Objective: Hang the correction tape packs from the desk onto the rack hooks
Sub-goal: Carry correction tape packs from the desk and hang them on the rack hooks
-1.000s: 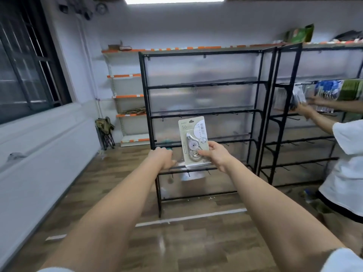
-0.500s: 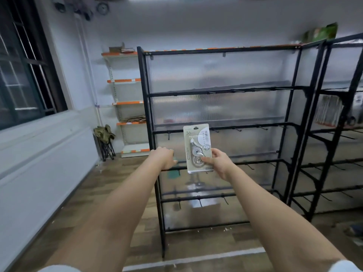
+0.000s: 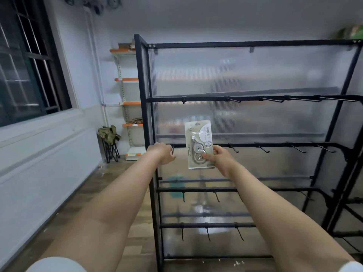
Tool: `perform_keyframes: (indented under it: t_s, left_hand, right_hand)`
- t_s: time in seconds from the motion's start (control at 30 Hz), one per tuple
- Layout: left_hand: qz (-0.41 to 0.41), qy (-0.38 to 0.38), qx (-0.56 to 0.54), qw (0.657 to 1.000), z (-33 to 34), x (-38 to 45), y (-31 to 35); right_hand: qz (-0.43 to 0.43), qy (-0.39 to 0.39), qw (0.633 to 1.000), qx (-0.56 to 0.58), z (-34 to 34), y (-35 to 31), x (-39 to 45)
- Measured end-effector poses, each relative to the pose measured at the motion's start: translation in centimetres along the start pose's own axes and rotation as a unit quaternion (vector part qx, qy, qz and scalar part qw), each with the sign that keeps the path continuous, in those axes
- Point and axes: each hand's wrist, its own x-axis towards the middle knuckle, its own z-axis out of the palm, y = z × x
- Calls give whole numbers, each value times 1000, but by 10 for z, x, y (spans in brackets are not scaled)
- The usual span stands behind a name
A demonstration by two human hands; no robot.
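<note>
A correction tape pack (image 3: 198,142), a pale card with a clear blister over a grey dispenser, stands upright in front of the black metal rack (image 3: 245,45). My right hand (image 3: 218,160) pinches its lower right part. The pack's top sits just above the third crossbar. My left hand (image 3: 164,153) reaches to the leftmost hook (image 3: 172,150) on that same bar, fingers curled at the hook; whether they grip it is unclear. Several bare hooks run along the bars.
The rack has a translucent ribbed back panel (image 3: 245,75). White shelves with orange edges (image 3: 127,79) stand at the back wall, with a folding stool (image 3: 110,142) beside them. A window (image 3: 21,65) and a white ledge run along the left. The floor is wood.
I have come closer to the rack, which now fills the view. Both hands and the pack moved up to the third bar. The other person at the right is out of view.
</note>
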Motion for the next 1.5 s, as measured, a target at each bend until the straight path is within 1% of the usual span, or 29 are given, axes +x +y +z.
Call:
perform_keyframes:
  t_s: [0.13,0.23,0.37,0.47,0.57,0.67,0.9,1.17,1.33,1.5]
  left_hand:
    - [-7,21,-68,997,-15,41,-4]
    - [-10,48,-178,983,-28,61,-7]
    - [-8,89,-347,934,-41,74,-7]
    - [-1,122,-429,895,-50,83,-7]
    - [7,131,-504,853,-54,89,-6]
    - [5,131,-554,822,-56,93,-6]
    - [17,130,-596,792,-63,99,-5]
    - [10,172,-609,774,-70,111,-10]
    - [2,175,-603,778,-73,118,-9]
    - [5,188,-615,765,-71,125,-10]
  right_hand:
    - [-29,-43,999,-5,-8,-10,42]
    - [-45,-63,997,5,-9,-14,67]
    - [-56,-76,995,13,-6,-14,94]
    - [-62,-79,995,25,-4,-13,107]
    - [-67,-78,994,30,-1,-13,113]
    - [-64,-72,995,37,1,-15,115]
    - [-59,-52,996,32,7,-20,115]
    - [-73,-60,995,28,17,-28,121]
    - [-71,-55,995,36,17,-30,131]
    - [-75,-62,995,29,17,-32,138]
